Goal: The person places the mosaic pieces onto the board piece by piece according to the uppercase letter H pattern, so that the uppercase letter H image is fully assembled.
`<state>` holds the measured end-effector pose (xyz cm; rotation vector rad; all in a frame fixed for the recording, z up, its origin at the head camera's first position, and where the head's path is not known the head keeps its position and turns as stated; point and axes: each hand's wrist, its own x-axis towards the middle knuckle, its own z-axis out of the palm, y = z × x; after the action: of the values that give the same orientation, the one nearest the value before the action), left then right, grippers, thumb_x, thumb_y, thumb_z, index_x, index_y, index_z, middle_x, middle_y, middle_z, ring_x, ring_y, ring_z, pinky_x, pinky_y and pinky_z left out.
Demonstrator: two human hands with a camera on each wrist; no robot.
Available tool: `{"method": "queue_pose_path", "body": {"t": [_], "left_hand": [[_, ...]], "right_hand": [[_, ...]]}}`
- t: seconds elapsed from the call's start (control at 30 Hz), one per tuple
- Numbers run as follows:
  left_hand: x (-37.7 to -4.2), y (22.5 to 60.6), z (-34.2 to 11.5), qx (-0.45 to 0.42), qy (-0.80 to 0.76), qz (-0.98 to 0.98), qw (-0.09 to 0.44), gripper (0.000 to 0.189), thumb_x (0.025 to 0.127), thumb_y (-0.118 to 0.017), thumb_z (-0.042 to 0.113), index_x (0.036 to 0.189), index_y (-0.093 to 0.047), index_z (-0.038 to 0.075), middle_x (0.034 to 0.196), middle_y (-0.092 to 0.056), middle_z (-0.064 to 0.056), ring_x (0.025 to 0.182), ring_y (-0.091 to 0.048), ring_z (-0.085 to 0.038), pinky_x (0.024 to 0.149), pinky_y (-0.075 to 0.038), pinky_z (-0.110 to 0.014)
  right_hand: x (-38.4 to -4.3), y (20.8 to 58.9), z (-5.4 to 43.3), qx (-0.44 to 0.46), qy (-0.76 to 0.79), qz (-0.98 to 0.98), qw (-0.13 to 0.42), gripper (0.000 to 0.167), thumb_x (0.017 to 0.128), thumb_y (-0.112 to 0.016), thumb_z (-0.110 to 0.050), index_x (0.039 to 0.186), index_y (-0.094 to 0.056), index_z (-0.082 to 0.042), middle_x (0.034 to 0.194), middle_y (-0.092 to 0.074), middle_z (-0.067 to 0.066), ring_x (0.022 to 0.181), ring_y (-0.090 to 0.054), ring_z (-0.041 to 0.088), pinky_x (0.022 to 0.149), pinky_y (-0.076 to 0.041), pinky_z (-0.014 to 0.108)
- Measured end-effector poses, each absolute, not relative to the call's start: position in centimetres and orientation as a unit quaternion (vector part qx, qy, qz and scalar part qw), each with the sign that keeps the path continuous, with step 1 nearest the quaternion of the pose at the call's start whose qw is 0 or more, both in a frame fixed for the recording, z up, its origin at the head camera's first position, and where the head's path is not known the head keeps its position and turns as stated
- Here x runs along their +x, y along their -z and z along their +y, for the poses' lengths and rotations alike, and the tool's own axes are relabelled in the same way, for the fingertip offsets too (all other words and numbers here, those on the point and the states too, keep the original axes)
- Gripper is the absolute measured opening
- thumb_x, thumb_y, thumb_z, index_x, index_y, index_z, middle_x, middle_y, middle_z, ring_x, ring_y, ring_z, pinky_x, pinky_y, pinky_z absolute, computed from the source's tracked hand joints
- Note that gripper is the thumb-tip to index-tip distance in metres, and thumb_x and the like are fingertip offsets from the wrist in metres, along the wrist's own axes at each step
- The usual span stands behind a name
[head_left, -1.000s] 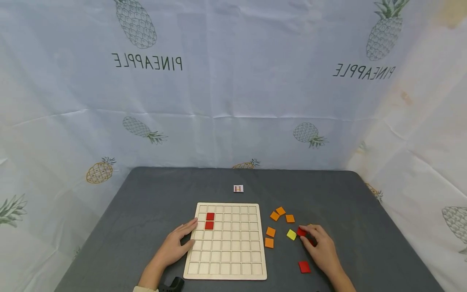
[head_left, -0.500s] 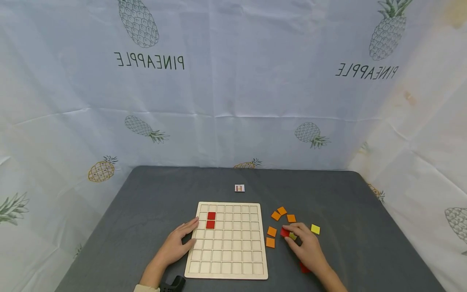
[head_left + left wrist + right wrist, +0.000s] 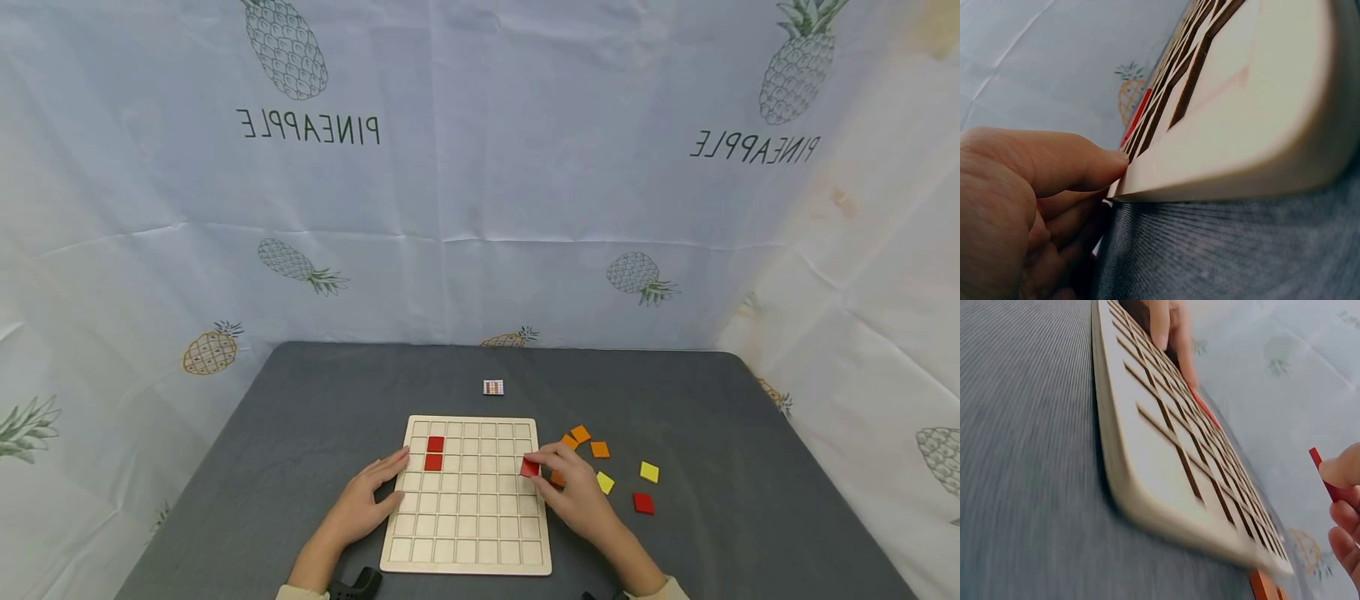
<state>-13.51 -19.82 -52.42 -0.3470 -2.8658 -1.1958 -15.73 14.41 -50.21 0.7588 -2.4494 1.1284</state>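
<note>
A pale wooden grid board [image 3: 466,527] lies on the dark table. Two red square tiles, a nearer one [image 3: 432,462] and a farther one [image 3: 436,444], sit in cells of one column near its upper left. My left hand [image 3: 365,498] rests along the board's left edge, fingertips and thumb touching the rim. In the left wrist view the thumb [image 3: 1094,164] lies against that edge. My right hand [image 3: 576,493] pinches a red tile [image 3: 1324,477] between thumb and fingers, over the board's right edge. The right wrist view shows the held tile raised above the board.
To the right of the board lie several orange tiles [image 3: 600,450], partly covered by the right hand. Two yellow tiles, one nearer [image 3: 605,482] and one farther right [image 3: 649,472], and a loose red tile [image 3: 643,503] lie beyond. A small patterned card [image 3: 493,387] lies behind the board.
My right hand has carried a red tile leftward from the loose tiles to the board's right edge. The yellow tiles and another red tile have come into view. My left hand stays put.
</note>
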Motion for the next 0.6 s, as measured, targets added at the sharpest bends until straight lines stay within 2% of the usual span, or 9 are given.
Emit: {"method": "queue_pose_path", "body": {"t": [0.07,0.2,0.3,0.6], "left_hand": [[-13.5,52.4,-19.8,-0.112,0.385,-0.916,0.009,0.055,0.085,-0.065,0.011,0.138,-0.051,0.007,0.146,-0.045,-0.001,0.136,-0.040,-0.027,0.116,-0.026,-0.047],[-13.5,52.3,-19.7,-0.115,0.385,-0.916,0.013,0.054,0.085,-0.065,0.011,0.137,-0.051,0.006,0.145,-0.046,-0.002,0.135,-0.041,-0.028,0.115,-0.027,-0.047],[-13.5,52.3,-19.7,-0.116,0.384,-0.916,0.014,0.054,0.084,-0.065,0.011,0.137,-0.052,0.006,0.145,-0.046,-0.002,0.135,-0.041,-0.027,0.115,-0.027,-0.047],[-13.5,52.3,-19.7,-0.112,0.387,-0.915,0.011,0.054,0.084,-0.066,0.011,0.136,-0.052,0.005,0.145,-0.046,-0.002,0.135,-0.041,-0.027,0.116,-0.026,-0.047]], "right_hand": [[-15.9,50.2,13.5,0.277,-0.414,-0.852,0.160,0.030,0.077,-0.076,-0.005,0.106,-0.072,-0.013,0.101,-0.060,-0.009,0.081,-0.058,0.017,0.062,-0.051,0.022],[-16.3,50.3,11.8,0.301,-0.433,-0.837,0.148,0.029,0.078,-0.074,-0.003,0.106,-0.072,-0.011,0.102,-0.060,-0.006,0.085,-0.058,0.014,0.066,-0.053,0.025],[-16.6,50.3,10.5,0.311,-0.436,-0.833,0.139,0.028,0.079,-0.073,-0.003,0.105,-0.072,-0.011,0.102,-0.061,-0.006,0.092,-0.058,0.011,0.075,-0.056,0.026],[-17.2,50.5,7.1,0.336,-0.420,-0.835,0.116,0.024,0.082,-0.071,-0.008,0.106,-0.072,-0.008,0.102,-0.061,-0.004,0.093,-0.059,0.011,0.078,-0.055,0.022]]}}
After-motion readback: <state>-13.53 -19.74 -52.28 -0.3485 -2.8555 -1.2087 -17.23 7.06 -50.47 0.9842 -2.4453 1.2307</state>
